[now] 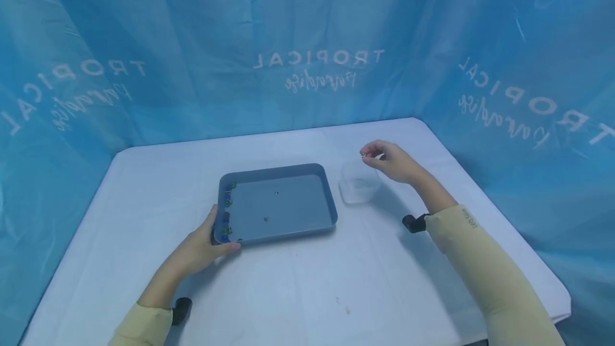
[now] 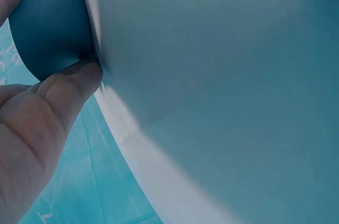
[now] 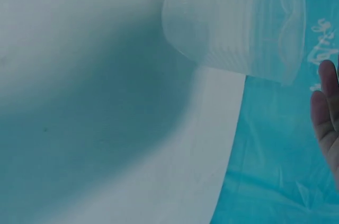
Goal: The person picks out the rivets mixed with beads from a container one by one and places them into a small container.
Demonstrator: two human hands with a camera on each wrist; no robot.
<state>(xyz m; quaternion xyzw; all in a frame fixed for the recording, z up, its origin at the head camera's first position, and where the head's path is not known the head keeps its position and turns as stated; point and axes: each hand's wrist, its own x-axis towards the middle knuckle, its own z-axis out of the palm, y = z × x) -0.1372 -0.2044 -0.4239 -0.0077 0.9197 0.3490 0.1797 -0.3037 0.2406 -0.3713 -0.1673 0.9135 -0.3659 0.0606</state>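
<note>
A blue-grey rectangular tray [image 1: 283, 172] lies on the table in the head view. Along its left inner wall sit several small round blue, green and brown pieces, like marbles or beads [image 1: 227, 217], and two more tiny pieces [image 1: 266, 219] lie on its floor. My left hand [image 1: 199, 247] holds the tray's near left corner, with fingers at the outer wall in the left wrist view. Right of the tray stands a clear plastic container [image 1: 357, 188]. Above its far rim my right hand [image 1: 391, 162] pinches a tiny object [image 1: 363, 155], too small to identify.
A white cloth covers the table [image 1: 298, 292], with a few small specks near the front. Blue curtains [image 1: 317, 105] with white lettering hang behind and at both sides. Black wrist mounts [image 1: 414, 223] stick out from both cuffs.
</note>
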